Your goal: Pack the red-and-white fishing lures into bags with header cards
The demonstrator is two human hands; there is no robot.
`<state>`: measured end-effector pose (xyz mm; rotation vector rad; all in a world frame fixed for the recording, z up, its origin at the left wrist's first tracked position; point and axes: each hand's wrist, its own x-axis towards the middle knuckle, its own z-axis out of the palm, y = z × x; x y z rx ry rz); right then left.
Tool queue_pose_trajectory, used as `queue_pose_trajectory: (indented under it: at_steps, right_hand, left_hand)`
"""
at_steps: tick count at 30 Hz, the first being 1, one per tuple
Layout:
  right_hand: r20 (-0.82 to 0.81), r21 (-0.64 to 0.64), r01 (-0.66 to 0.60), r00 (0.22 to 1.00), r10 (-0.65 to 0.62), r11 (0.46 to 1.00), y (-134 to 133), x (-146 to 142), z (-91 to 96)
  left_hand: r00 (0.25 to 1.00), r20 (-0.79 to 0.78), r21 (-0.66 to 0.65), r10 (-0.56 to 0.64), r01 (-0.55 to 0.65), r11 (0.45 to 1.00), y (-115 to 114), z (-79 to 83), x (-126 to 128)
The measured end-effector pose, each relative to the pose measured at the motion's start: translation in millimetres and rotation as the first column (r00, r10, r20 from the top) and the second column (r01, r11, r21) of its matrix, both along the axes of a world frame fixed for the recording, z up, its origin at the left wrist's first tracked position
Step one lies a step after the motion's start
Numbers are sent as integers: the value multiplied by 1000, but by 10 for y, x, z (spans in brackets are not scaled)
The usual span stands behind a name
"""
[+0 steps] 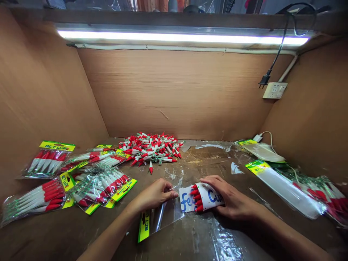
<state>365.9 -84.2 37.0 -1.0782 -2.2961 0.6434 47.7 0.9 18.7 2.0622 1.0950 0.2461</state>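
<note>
My left hand (160, 194) pinches the mouth edge of a clear plastic bag (167, 217) whose green and yellow header card (144, 226) reads BCT LURE. My right hand (228, 197) is wrapped around a white sleeve (208, 195) with blue handwriting. Several red-tipped fishing lures (198, 199) stick out of the sleeve, pointing left at the bag's opening. A flat tongue (185, 199) of the sleeve reaches to the bag's edge; whether it is inside cannot be made out. The bag holds no lures.
Loose red and white lures (152, 148) are heaped at the back. Filled lure packs (100, 186) lie on the left. Flat bags (285, 190) and more lures (326, 195) lie on the right. A plug (264, 80) hangs near a wall socket (275, 90).
</note>
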Motion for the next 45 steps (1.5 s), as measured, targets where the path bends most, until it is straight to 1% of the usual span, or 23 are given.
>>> queue_pose_trajectory:
  at_steps: [2, 3, 4, 6, 7, 8, 9, 10, 11, 13, 14, 15, 17, 19, 23, 25, 29, 34, 38, 42, 45]
  right_hand:
    - [13, -15, -19, 1000, 19, 1000, -7, -2, -9]
    - [23, -24, -27, 999, 27, 999, -9, -3, -20]
    - [34, -35, -33, 999, 34, 999, -11, -5, -34]
    - [52, -57, -34, 998, 37, 998, -15, -10, -65]
    - [60, -69, -32, 998, 36, 997, -17, -13, -79]
    - [66, -79, -28, 997, 33, 996, -20, -17, -92]
    - [72, -88, -24, 997, 30, 996, -24, -21, -102]
    - [74, -93, -20, 997, 27, 995, -28, -25, -110]
    - [72, -94, -17, 997, 24, 995, -31, -29, -116]
    - [60, -89, -15, 998, 20, 996, -32, -32, -129]
    - [51, -88, -18, 998, 22, 996, -30, -27, -136]
    - [40, -91, -25, 999, 28, 996, -25, -19, -143]
    - [14, -110, -48, 999, 50, 993, -5, 12, -158]
    - [-15, -139, -72, 997, 71, 988, 24, 54, -171]
    - [-75, -184, -99, 993, 86, 978, 82, 127, -194]
    - [-105, -186, -108, 990, 89, 977, 101, 146, -214]
    - [-149, -174, -104, 986, 78, 979, 120, 155, -286]
    - [-220, -208, -131, 972, 84, 969, 150, 152, -366]
    - [-219, -213, -130, 972, 83, 968, 164, 156, -379]
    - [-206, -204, -106, 976, 63, 973, 137, 146, -356]
    - [-171, -154, -79, 984, 52, 985, 83, 105, -322]
  left_hand:
    - [998, -52, 158, -47, 55, 986, -34, 29, 40]
    - [995, -80, 258, -67, 86, 962, -50, 48, 65]
    - [991, -108, 358, -83, 117, 927, -64, 70, 90]
    - [985, -150, 529, -84, 152, 835, -93, 117, 136]
    - [985, -159, 590, -64, 147, 794, -111, 140, 156]
    - [987, -159, 630, -34, 128, 766, -138, 159, 173]
    - [987, -158, 642, -1, 103, 760, -174, 174, 187]
    - [987, -161, 624, 31, 78, 777, -224, 182, 200]
    - [983, -174, 583, 52, 60, 810, -287, 184, 214]
    - [973, -223, 484, 59, 58, 873, -442, 168, 250]
    - [965, -254, 464, 62, 66, 883, -525, 153, 274]
    - [956, -282, 478, 77, 71, 876, -604, 136, 301]
    - [936, -327, 539, 128, 73, 839, -731, 109, 358]
    - [923, -353, 575, 155, 83, 814, -806, 99, 401]
    - [918, -382, 588, 102, 157, 793, -864, 104, 425]
    - [912, -398, 592, 99, 173, 787, -889, 94, 424]
    - [918, -369, 615, 149, 120, 779, -941, 58, 432]
    - [927, -337, 625, 165, 89, 776, -947, 61, 428]
    - [929, -307, 647, 208, 43, 762, -976, 66, 439]
    - [911, -280, 690, 303, -28, 724, -1071, -10, 520]
    - [907, -252, 717, 336, -58, 695, -1153, -91, 604]
